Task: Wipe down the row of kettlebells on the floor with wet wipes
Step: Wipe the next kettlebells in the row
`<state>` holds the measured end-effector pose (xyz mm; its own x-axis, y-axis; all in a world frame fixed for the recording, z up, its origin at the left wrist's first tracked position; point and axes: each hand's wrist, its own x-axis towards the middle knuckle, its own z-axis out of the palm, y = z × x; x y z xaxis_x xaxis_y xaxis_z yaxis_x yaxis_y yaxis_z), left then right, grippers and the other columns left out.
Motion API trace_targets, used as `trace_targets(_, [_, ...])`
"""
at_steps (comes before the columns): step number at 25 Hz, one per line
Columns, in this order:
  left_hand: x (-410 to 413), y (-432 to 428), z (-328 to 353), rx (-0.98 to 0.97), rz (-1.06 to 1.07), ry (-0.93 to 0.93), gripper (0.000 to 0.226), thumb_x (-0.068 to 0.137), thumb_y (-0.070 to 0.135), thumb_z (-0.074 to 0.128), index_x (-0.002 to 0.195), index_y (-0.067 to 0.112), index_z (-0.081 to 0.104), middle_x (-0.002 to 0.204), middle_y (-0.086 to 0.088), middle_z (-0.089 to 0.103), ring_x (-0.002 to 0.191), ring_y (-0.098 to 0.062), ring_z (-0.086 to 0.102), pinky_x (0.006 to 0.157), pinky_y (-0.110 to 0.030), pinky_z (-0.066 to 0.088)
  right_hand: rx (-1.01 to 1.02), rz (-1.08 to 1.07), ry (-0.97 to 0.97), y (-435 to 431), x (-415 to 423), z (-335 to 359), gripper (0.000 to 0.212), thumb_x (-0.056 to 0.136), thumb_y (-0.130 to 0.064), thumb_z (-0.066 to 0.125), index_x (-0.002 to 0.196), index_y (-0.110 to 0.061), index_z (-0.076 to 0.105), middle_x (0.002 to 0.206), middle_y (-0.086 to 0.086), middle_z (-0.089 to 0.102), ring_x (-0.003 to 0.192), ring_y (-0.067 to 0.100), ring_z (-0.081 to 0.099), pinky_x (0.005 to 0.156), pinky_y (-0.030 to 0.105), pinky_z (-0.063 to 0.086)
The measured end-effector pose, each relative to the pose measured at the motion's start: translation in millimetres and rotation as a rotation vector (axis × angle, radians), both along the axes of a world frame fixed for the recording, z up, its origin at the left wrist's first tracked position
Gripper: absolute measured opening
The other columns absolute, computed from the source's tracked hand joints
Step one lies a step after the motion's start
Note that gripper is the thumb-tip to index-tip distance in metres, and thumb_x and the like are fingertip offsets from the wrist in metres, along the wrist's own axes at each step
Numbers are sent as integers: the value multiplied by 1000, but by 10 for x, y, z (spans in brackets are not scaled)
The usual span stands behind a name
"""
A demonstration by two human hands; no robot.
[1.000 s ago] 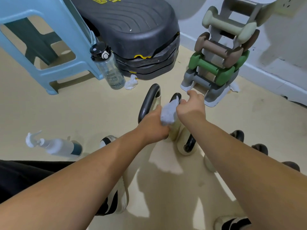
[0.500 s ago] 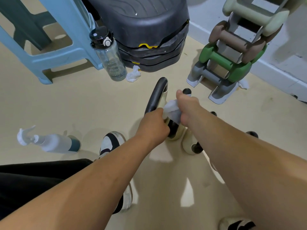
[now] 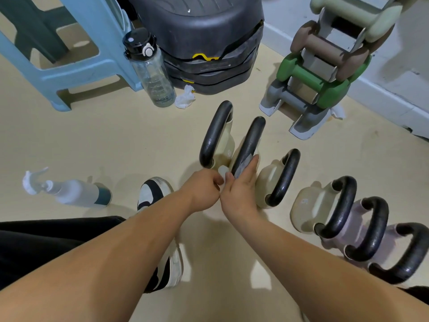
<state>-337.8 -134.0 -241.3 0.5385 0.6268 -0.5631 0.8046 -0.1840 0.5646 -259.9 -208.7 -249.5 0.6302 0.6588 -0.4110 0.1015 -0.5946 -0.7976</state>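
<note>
Kettlebells in a row on the floor (image 3: 116, 140), six visible, black handles, pale bodies, running from centre frame to the lower right. R hand (image 3: 241, 189) is on the 2nd kettlebell (image 3: 249, 140): fingers laid nearly straight along the handle's near end, pressing a grey wet wipe (image 3: 243, 162) flat against it. The thumb sits on the other side of the handle, and nothing looks clenched. L hand (image 3: 202, 189) is just beside it, fingers curled in, low by the base where the 1st kettlebell (image 3: 216, 135) and the 2nd meet. A pale bit shows at its fingertips; can't tell if that's wipe or kettlebell body, so the grip is unclear.

Step, prob.: wiping the 2nd handle, w/ four more down the row not yet reached.

Risks:
- The wipe is only pressed, not wrapped, so a fast stroke could leave it behind or bunch it up.
- The 1st and 2nd stand v. close, so a sideways push on the handle may knock one into the other or nip a finger between them.
- L hand sits low between the bodies, which is likely the worst spot if one tips.

Also around: spray bottle (image 3: 67, 194) lying left, water bottle (image 3: 151, 73), crumpled tissue (image 3: 184, 97), dumbbell rack (image 3: 325, 73), shoe (image 3: 157, 194).
</note>
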Motion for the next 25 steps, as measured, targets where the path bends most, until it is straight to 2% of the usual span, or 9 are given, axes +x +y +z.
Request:
trace_targets(3, [52, 31, -27, 23, -33, 35, 32, 89, 1, 47, 64, 19, 56, 68, 1, 60, 71, -21, 56, 59, -27, 42, -17, -19, -144, 244, 109, 8, 80, 102, -30, 40, 153, -21, -22, 164, -1, -6, 150, 22, 10, 119, 33, 21])
trace_targets(6, [167, 48, -64, 40, -88, 67, 33, 88, 1, 52, 59, 16, 49, 63, -3, 54, 69, -28, 56, 57, -30, 41, -42, 28, -325, 548, 331, -17, 72, 102, -24, 35, 155, -8, -11, 163, 5, -13, 151, 24, 8, 120, 30, 18])
trace_targets(9, [266, 89, -50, 22, -13, 87, 25, 89, 3, 52, 67, 14, 51, 68, -3, 52, 68, -26, 53, 58, -28, 40, 1, -5, -294, 870, 795, 55, 63, 90, -9, 46, 149, -2, 25, 154, 17, 19, 138, 33, 33, 95, 29, 32])
trace_targets(11, [332, 116, -6, 13, 33, 66, 17, 89, 3, 51, 74, 10, 54, 69, -4, 51, 67, -25, 53, 59, -29, 42, -183, 172, -253, 1058, 1067, 245, 45, 87, -1, 48, 132, 0, 50, 132, 20, 45, 122, 34, 44, 84, 31, 33])
trace_targets(14, [418, 84, 76, -38, 36, 15, 19, 86, 0, 52, 70, 10, 52, 66, -4, 48, 61, -23, 49, 54, -26, 38, -374, 222, -171, 1186, 1321, 390, 39, 94, -13, 54, 130, 3, 49, 132, 21, 52, 123, 36, 51, 83, 32, 45])
trace_targets(16, [427, 80, 103, -54, 25, 29, 24, 85, -1, 51, 66, 12, 45, 65, -4, 46, 59, -21, 46, 53, -26, 36, -291, 89, -38, 1104, 1288, 341, 49, 103, -27, 37, 146, -3, 34, 152, 20, 32, 138, 36, 37, 96, 37, 41])
trace_targets(19, [370, 120, 105, -41, 26, 43, 12, 85, -1, 52, 78, 6, 58, 80, -13, 60, 74, -32, 60, 64, -35, 53, -1, 206, -336, 797, 943, 165, 66, 103, -31, 38, 157, -15, 6, 163, 8, -1, 151, 23, 4, 119, 34, 15])
trace_targets(22, [298, 123, 58, -51, 42, 51, 17, 85, -3, 54, 94, 4, 67, 106, -17, 69, 98, -35, 68, 86, -46, 59, 141, 221, -463, 382, 659, 80, 65, 102, -32, 39, 157, -14, 7, 164, 1, -4, 151, 13, -1, 115, 22, 10])
trace_targets(25, [284, 126, 47, -48, 36, 24, 19, 84, 0, 52, 82, 5, 70, 82, -12, 71, 86, -33, 69, 76, -41, 59, 51, 383, -634, 176, 480, -14, 55, 103, -28, 33, 153, -7, 24, 165, 2, -3, 152, 19, -12, 123, 35, 14])
